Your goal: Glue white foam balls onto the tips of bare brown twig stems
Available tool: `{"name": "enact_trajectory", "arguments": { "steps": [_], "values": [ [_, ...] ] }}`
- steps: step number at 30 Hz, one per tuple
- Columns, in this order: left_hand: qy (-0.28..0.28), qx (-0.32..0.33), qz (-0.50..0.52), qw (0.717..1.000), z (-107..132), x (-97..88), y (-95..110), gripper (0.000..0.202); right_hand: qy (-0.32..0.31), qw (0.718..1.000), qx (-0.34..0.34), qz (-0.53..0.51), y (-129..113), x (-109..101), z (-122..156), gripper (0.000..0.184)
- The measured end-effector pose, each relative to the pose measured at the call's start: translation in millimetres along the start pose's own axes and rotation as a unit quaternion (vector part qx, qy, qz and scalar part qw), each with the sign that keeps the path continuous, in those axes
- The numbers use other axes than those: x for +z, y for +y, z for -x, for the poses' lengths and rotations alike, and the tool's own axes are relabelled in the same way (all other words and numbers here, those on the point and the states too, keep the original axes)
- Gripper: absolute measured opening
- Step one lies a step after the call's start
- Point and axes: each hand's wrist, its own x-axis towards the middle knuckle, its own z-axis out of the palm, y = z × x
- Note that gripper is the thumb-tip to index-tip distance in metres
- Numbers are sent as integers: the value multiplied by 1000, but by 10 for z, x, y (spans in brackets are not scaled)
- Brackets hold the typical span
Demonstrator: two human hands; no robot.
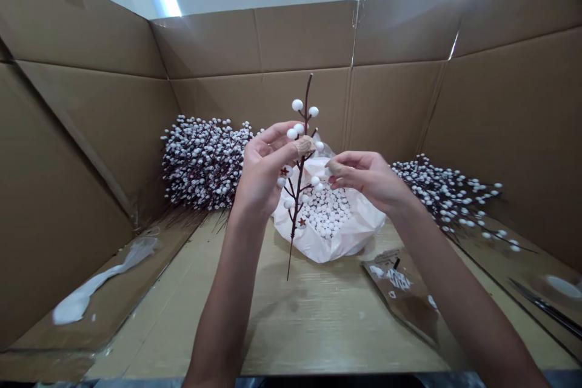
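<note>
My left hand [266, 167] is closed on an artificial berry stem [297, 194], held upright above the table. The stem is brown with short side twigs; white balls sit on several of them, and reddish-brown star shapes show on a few. A tan wrapping covers the tip of my left thumb. To the right of the stem, my right hand [364, 176] pinches a small white berry [328, 171], partly hidden by the fingers. Behind and below both hands, a white plastic bag [368, 218] lies spread open with many loose white berries [327, 212] inside.
A large pile of finished-looking berry stems [200, 163] lies at the back left, a smaller pile [445, 194] at the right. Cardboard walls [300, 42] enclose the table [291, 327]. Around it are a cardboard piece with white scraps [409, 297], scissors [545, 306] and crumpled white plastic [104, 282].
</note>
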Motion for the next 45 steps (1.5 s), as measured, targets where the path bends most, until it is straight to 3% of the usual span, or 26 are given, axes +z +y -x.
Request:
{"name": "enact_trajectory", "arguments": {
  "steps": [2,4,6,11,15,21,25,29,31,34,36,40,45],
  "values": [
    [3,4,-10,1000,-10,-2,-3,19,-22,988,49,144,269,-17,-117,25],
    [0,9,-19,1000,-14,9,-13,19,-62,934,98,338,538,-20,-221,24],
    [-6,11,-22,1000,-12,24,-25,19,-71,908,116,396,735,-18,-290,17],
    [-21,6,-25,999,2,41,-31,22,-142,869,131,456,844,-75,-319,16],
    [-28,7,-13,999,2,33,-25,22,-211,818,163,510,862,-142,-282,11],
    [-29,7,-8,1000,-1,15,-26,23,-239,782,172,550,1021,-109,-209,20],
    [-32,8,-6,999,-6,-6,-29,25,-231,795,161,537,1040,-105,-204,14],
    [-31,9,-2,999,-8,-27,-22,25,-221,839,140,478,848,-172,-229,11],
    [-28,11,-9,1000,-9,-36,-17,24,-210,878,124,412,685,-208,-230,20],
    [-24,17,-23,999,-7,-40,-7,22,-171,956,103,215,415,-228,-192,34],
    [-25,18,-26,999,-1,-35,-1,21,-126,984,66,103,241,-206,-141,35],
    [-29,12,-21,999,19,-10,4,20,-23,999,-24,22,-42,-102,-13,22],
    [-41,-7,-10,999,43,28,-12,22,51,997,-40,-38,-233,10,111,24]
  ]
}}
